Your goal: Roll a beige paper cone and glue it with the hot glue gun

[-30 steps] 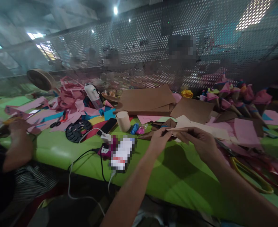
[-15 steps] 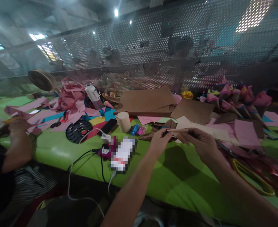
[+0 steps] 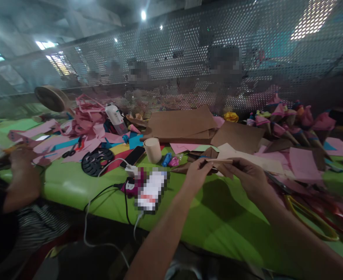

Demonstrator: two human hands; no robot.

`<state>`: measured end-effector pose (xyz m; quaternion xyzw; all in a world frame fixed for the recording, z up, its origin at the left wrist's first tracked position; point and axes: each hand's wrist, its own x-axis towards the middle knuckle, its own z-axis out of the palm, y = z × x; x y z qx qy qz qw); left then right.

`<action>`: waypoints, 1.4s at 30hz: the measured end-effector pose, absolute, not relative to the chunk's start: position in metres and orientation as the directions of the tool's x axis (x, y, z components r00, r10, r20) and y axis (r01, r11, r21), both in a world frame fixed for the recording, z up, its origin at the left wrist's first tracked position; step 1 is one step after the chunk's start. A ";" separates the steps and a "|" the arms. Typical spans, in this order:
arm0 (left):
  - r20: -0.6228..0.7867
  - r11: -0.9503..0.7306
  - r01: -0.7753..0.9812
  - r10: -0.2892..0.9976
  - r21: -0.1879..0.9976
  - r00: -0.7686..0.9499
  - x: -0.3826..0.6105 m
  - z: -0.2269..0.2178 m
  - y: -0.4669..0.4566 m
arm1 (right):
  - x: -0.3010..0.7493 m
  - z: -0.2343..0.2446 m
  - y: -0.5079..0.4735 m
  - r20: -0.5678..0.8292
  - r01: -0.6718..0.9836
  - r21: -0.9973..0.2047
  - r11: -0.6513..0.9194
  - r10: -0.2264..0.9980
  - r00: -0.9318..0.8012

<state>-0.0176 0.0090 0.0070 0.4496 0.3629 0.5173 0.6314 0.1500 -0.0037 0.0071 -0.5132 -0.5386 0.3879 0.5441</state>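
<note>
My left hand point(image 3: 197, 175) and my right hand point(image 3: 246, 177) meet above the green table point(image 3: 224, 221), both pinching one thin piece of tan paper point(image 3: 219, 160) held edge-on between them. The left fingers close on its left end, the right fingers on its right part. Brown paper sheets point(image 3: 180, 123) lie just beyond my hands. A roll of tape point(image 3: 153, 149) and a black phone point(image 3: 134, 155) sit to the left of my left hand.
Yellow-handled scissors point(image 3: 311, 217) lie at the right. Pink paper scraps point(image 3: 80, 124), a glue bottle point(image 3: 115, 116) and a black disc point(image 3: 97, 160) crowd the left. Paper cones point(image 3: 288, 120) stand at the back right. Another person's hand point(image 3: 22, 171) works at the far left. A perforated screen point(image 3: 189, 58) backs the table.
</note>
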 end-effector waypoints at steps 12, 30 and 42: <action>0.015 0.038 -0.301 0.985 0.953 0.173 -0.017 0.003 0.010 | 0.146 0.011 -0.005 0.133 0.021 -0.991 0.132 0.981 0.138; -0.022 0.083 -0.378 0.986 0.922 0.163 -0.015 0.007 0.008 | 0.143 0.012 -0.003 0.126 0.020 -0.992 0.124 0.983 0.132; -0.013 0.068 -0.363 0.988 0.929 0.154 -0.015 0.003 0.010 | 0.143 0.008 -0.001 0.108 -0.011 -0.994 0.110 0.987 0.116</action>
